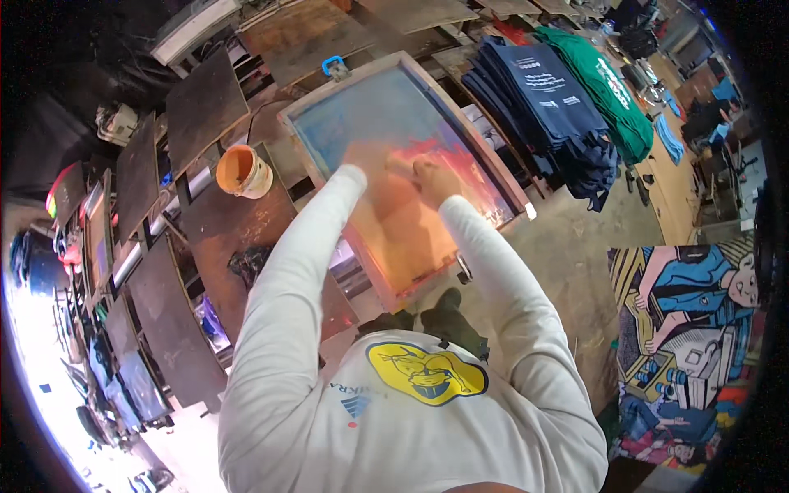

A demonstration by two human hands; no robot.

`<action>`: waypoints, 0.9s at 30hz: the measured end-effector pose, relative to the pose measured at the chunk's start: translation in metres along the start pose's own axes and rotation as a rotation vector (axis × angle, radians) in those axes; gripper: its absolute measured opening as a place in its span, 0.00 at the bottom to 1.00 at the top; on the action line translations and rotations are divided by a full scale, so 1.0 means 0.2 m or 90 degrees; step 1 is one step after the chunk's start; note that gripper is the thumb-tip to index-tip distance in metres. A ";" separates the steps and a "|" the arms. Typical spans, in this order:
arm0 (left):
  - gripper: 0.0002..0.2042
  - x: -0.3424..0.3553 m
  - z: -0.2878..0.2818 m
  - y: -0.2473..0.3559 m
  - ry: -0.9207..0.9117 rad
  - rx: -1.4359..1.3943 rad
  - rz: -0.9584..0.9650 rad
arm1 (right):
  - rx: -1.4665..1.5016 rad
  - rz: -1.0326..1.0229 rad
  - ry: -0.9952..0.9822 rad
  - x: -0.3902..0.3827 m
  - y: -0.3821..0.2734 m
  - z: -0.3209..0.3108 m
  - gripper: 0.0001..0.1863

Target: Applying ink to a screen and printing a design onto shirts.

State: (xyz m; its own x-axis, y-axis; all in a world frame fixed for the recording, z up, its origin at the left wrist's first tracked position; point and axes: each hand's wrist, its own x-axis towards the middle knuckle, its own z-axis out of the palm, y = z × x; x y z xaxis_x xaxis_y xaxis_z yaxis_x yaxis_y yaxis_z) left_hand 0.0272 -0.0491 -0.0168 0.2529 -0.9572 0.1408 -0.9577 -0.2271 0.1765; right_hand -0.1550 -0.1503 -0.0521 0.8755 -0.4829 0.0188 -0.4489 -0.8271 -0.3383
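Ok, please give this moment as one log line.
left hand: blurred, over wooden-framed rectangular screen; right hand: curled, over screen; orange-stained round bucket: left of screen; navy fabric stack: right of screen

The person's left hand and right hand are over a wood-framed screen smeared blue, red and orange; any grip is too blurred to tell. An orange-stained bucket stands leftward on a brown board; dark-blue fabric lies rightward.

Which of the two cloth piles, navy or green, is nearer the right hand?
The navy pile: it lies left of the green pile, on the side toward the right hand.
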 end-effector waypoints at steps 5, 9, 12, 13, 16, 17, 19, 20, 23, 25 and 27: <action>0.17 -0.12 0.10 0.02 0.004 -0.020 -0.113 | -0.025 -0.062 -0.045 0.10 0.03 0.06 0.11; 0.22 -0.46 0.12 0.17 -0.067 -0.001 -0.247 | 0.028 -0.195 -0.109 -0.12 -0.01 0.02 0.11; 0.21 -0.65 0.10 0.33 -0.116 -0.064 -0.304 | 0.066 -0.211 -0.133 -0.29 -0.04 -0.03 0.12; 0.21 -0.65 0.08 0.35 -0.154 -0.100 -0.324 | 0.078 -0.231 -0.142 -0.30 -0.04 -0.06 0.12; 0.18 -0.63 0.04 0.39 -0.121 -0.083 -0.335 | 0.041 -0.298 -0.219 -0.20 0.01 -0.13 0.10; 0.18 -0.60 0.02 0.38 -0.116 -0.079 -0.345 | -0.003 -0.332 -0.270 -0.12 0.02 -0.15 0.10; 0.18 -0.49 -0.01 0.32 0.027 0.003 -0.337 | 0.002 -0.309 -0.160 0.03 -0.01 -0.15 0.09; 0.18 -0.42 -0.02 0.26 0.010 0.008 -0.365 | 0.005 -0.298 -0.136 0.11 -0.02 -0.14 0.09; 0.18 -0.31 -0.01 0.16 0.011 0.018 -0.436 | 0.000 -0.303 -0.107 0.35 -0.05 -0.08 0.09; 0.18 -0.32 0.04 0.15 -0.016 -0.005 -0.532 | -0.003 -0.328 -0.093 0.40 -0.04 0.01 0.09; 0.18 -0.35 0.13 0.18 0.025 0.008 -0.563 | 0.040 -0.413 -0.057 0.42 0.00 0.08 0.10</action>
State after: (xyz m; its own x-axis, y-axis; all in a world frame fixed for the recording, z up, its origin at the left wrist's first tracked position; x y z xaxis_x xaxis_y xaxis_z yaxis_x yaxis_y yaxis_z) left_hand -0.0285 0.0062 -0.0449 0.9058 -0.4235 -0.0085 -0.4108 -0.8831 0.2268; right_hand -0.0784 -0.1870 -0.0657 0.9776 0.1358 0.1605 0.1839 -0.9226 -0.3392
